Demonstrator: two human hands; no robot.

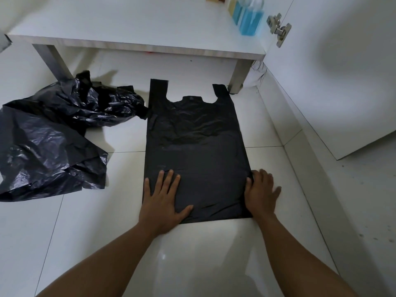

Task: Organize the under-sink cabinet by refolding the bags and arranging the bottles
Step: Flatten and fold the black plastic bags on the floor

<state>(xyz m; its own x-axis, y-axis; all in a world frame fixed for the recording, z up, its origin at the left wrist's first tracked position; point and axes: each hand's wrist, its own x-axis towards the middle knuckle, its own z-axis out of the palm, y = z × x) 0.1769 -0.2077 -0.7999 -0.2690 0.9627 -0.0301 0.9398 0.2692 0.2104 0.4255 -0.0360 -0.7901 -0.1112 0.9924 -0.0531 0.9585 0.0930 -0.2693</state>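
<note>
1. Pressing the near left corner of the black bag (197,151), the left hand (162,202) had its fingers spread.
2. The bag lay flat on the floor (85,221), handles toward the front edge of the cabinet shelf (128,24).
3. The right hand (260,194) sat at the bag's near right edge, thumb touching it; perhaps pinching, I could not tell.
4. Crumpled bags (53,133) lay to the left; blue bottles (249,18) stood at the shelf's far right corner.

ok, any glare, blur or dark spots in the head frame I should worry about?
Head view: soft glare patch on the floor tile near the bottom centre; specular sheen on the crumpled bags; the flat bag reads near-black with little texture; the blue bottles at the top edge are soft and cropped.
</note>
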